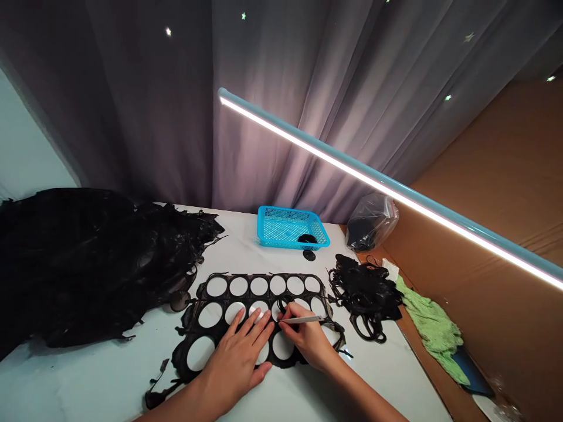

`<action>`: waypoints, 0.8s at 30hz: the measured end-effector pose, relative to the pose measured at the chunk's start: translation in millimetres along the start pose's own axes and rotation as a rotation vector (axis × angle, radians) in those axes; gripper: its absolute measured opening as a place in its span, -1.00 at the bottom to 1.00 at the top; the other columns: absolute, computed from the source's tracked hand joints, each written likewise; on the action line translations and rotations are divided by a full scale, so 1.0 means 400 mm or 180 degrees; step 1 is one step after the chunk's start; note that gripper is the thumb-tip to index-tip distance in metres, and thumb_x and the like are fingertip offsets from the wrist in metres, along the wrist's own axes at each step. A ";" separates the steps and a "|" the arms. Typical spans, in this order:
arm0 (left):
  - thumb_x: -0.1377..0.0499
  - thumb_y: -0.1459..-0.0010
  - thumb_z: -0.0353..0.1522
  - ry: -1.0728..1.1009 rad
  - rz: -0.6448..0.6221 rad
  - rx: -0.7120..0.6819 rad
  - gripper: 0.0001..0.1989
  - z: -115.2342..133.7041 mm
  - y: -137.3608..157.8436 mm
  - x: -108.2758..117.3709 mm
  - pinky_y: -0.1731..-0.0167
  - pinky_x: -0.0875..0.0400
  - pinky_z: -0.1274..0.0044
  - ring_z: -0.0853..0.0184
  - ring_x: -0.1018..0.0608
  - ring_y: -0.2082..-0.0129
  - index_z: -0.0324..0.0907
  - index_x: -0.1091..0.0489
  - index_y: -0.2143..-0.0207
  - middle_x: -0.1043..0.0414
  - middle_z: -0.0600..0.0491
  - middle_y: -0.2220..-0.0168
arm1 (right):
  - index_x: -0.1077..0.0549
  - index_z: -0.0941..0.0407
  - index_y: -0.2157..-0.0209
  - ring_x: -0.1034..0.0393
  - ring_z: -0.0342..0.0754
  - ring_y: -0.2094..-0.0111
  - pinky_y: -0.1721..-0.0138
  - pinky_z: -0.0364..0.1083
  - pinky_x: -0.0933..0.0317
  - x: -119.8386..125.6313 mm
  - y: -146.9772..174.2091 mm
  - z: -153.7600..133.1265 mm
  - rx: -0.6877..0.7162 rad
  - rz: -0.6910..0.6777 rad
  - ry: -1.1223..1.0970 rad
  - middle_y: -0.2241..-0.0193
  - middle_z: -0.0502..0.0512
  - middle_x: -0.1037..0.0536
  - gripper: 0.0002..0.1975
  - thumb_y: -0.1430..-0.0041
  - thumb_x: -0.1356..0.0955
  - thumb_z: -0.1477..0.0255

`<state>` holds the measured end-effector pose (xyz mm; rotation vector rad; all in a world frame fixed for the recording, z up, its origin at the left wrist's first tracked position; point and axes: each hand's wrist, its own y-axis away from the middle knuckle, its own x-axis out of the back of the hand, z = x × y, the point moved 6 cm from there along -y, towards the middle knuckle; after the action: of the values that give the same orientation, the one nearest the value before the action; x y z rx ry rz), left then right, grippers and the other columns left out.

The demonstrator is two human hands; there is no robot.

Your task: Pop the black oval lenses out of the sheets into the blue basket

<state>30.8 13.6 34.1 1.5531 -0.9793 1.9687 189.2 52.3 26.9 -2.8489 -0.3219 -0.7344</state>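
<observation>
A black, rubbery-looking sheet [220, 325] with rows of round holes lies on the white table, which shows through the holes. My left hand [240, 354] rests on the sheet with its fingers stretched out, holding nothing. Just right of it, my right hand [308, 337] pinches a slim, pale pen-like tool [303, 319]; its working end is too small to make out. Thin black loops [285, 303] curl up by the right fingertips. Loose black strips [152, 400] trail from the sheet's lower left corner.
A large heap of black sheets [88, 264] covers the left side. Behind stands a blue basket [264, 234], with a black disc [309, 255] before it. Black scraps [367, 293], a plastic bag [373, 223] and a green cloth [433, 328] lie right. A lamp [373, 181] hangs above.
</observation>
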 end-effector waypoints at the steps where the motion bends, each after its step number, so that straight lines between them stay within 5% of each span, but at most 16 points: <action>1: -0.13 -0.25 -0.22 0.0010 -0.0006 -0.0007 -0.38 0.000 0.000 -0.002 -0.25 0.01 0.19 0.07 -0.21 -0.28 -0.14 -0.08 -0.31 -0.15 -0.03 -0.30 | -0.20 0.07 0.47 -0.29 -0.08 0.36 0.34 -0.13 -0.13 -0.002 0.001 -0.001 0.0042 0.0004 0.0111 0.40 0.00 -0.44 -0.81 -0.17 -0.30 0.53; 9: -0.12 -0.25 -0.22 0.0136 -0.0138 0.0022 -0.40 -0.008 0.006 -0.023 -0.25 0.02 0.15 0.08 -0.15 -0.30 -0.14 -0.10 -0.30 -0.09 -0.04 -0.32 | -0.26 0.07 0.38 -0.22 0.01 0.29 0.28 -0.06 -0.11 -0.020 0.007 -0.034 0.0885 -0.0164 0.1584 0.33 0.09 -0.42 -0.88 -0.24 -0.22 0.54; 14: -0.09 -0.29 -0.26 0.0228 -0.0226 0.0171 -0.44 -0.011 0.012 -0.022 -0.21 0.08 -0.03 0.04 -0.16 -0.30 -0.06 -0.09 -0.30 -0.01 -0.07 -0.35 | -0.18 0.06 0.48 -0.17 0.01 0.37 0.33 -0.06 -0.06 0.222 -0.066 0.021 0.0186 0.1405 0.1956 0.47 0.07 -0.34 -0.82 -0.22 -0.18 0.49; 17: -0.12 -0.28 -0.19 0.0296 -0.0211 0.0321 -0.41 -0.026 0.009 -0.017 -0.17 0.05 -0.08 -0.01 -0.17 -0.29 -0.03 -0.07 -0.31 0.02 -0.12 -0.36 | -0.14 0.05 0.53 -0.19 -0.02 0.42 0.37 -0.09 -0.04 0.310 -0.072 0.051 -0.0196 0.1746 0.1559 0.53 0.02 -0.32 -0.76 -0.20 -0.24 0.39; 20: -0.14 -0.27 -0.14 0.0294 -0.0196 0.0414 -0.40 -0.044 -0.008 -0.010 -0.14 -0.01 -0.10 -0.03 -0.22 -0.26 -0.03 -0.09 -0.30 -0.08 -0.17 -0.32 | -0.19 0.06 0.54 -0.24 -0.05 0.44 0.38 -0.11 -0.09 0.272 -0.046 0.050 -0.0380 0.1240 0.0491 0.52 0.00 -0.36 -0.70 -0.19 -0.30 0.26; 24: -0.20 -0.25 -0.30 0.0171 -0.0076 0.0441 -0.51 -0.042 -0.027 0.016 -0.04 -0.24 0.05 -0.02 -0.32 -0.19 -0.09 -0.23 -0.21 -0.20 -0.19 -0.25 | -0.24 0.08 0.49 -0.34 -0.07 0.43 0.41 -0.12 -0.19 0.133 0.024 0.011 -0.0859 0.0386 -0.1005 0.38 0.03 -0.44 -0.66 -0.11 -0.38 0.16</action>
<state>26.0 32.7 41.2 1.5680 -0.8144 2.0889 239.1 52.7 48.0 -3.2073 -0.0946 -0.3234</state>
